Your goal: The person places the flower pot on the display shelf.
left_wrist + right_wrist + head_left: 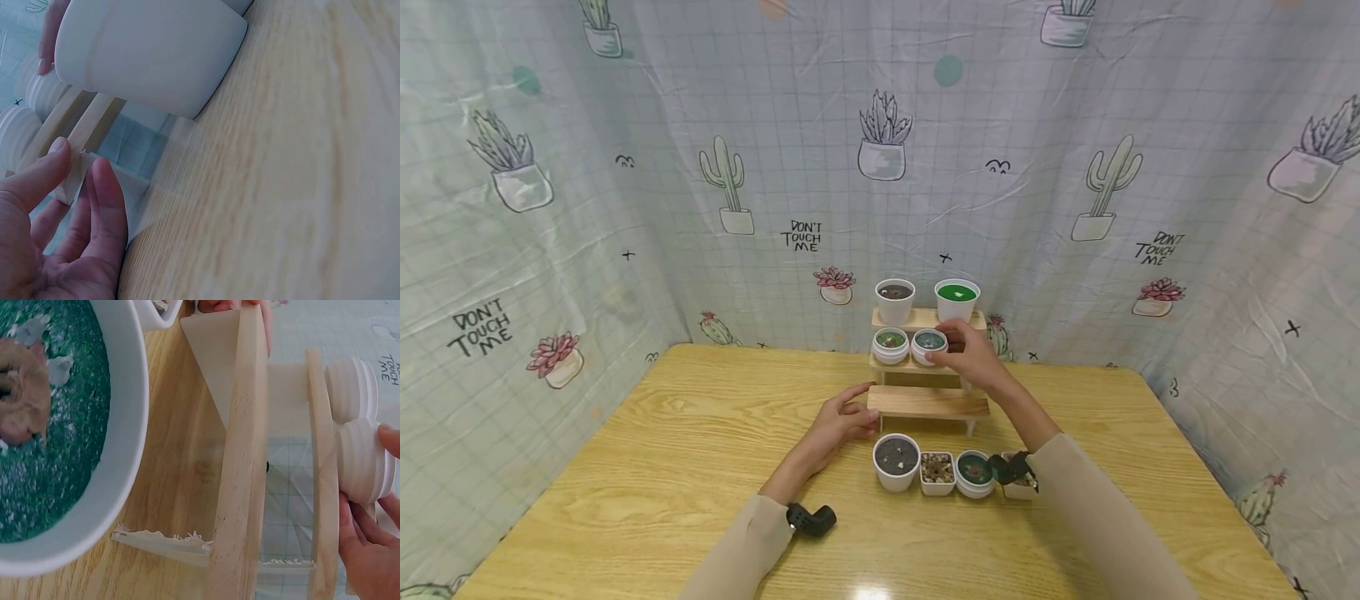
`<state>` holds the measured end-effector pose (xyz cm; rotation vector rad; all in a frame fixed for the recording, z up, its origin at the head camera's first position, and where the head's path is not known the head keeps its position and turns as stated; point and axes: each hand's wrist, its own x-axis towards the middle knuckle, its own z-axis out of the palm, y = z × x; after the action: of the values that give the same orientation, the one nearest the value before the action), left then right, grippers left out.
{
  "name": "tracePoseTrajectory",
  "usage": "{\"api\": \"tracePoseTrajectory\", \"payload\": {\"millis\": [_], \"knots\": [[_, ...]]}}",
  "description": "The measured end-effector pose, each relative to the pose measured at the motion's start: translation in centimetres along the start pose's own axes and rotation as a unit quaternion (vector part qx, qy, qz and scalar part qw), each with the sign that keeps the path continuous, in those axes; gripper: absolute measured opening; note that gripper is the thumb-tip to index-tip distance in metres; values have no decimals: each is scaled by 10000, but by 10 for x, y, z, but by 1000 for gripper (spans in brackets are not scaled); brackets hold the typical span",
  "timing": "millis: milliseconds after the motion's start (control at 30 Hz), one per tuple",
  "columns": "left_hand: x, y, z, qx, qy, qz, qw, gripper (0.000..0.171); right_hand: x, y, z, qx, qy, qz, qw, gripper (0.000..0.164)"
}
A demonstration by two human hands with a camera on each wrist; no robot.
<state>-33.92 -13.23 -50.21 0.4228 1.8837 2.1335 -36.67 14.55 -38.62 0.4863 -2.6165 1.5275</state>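
A three-step wooden stand [928, 402] holds small white pots. My right hand [973, 358] grips a ribbed round pot with blue-green fill [928, 342] on the middle step; in the right wrist view the thumb is on its upper side and the fingers below. Beside it sits a similar round pot with green and brown fill [891, 345]. My left hand [835, 427] holds the left end of the bottom step, with thumb and fingers on either side of the plank [94, 128] in the left wrist view.
On the top step stand a dark-filled pot [895, 304] and a bright green-filled pot [957, 302]. In front of the stand are a tall pot [897, 463], a square pebble pot [937, 473], a round green-filled pot [974, 475] and another square pot [1019, 490], partly hidden.
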Motion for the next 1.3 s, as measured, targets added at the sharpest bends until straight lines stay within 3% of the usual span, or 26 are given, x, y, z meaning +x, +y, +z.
{"api": "tracePoseTrajectory", "payload": {"millis": [233, 567, 900, 1300], "knots": [[3, 2, 1, -24, -6, 31, 10000, 70, 1, -2, -4, -34, 43, -36, 10000, 56], [4, 0, 2, -76, -12, 33, 10000, 69, -7, -3, -9, -488, 4, -147, 9987, 63], [1, -1, -1, -99, -25, 31, 9999, 71, -36, -8, -31, -737, 74, -224, 9970, 60], [-3, -1, -1, -43, -35, 37, 10000, 70, -83, 1, -54, -701, -278, -592, 9954, 52]]}}
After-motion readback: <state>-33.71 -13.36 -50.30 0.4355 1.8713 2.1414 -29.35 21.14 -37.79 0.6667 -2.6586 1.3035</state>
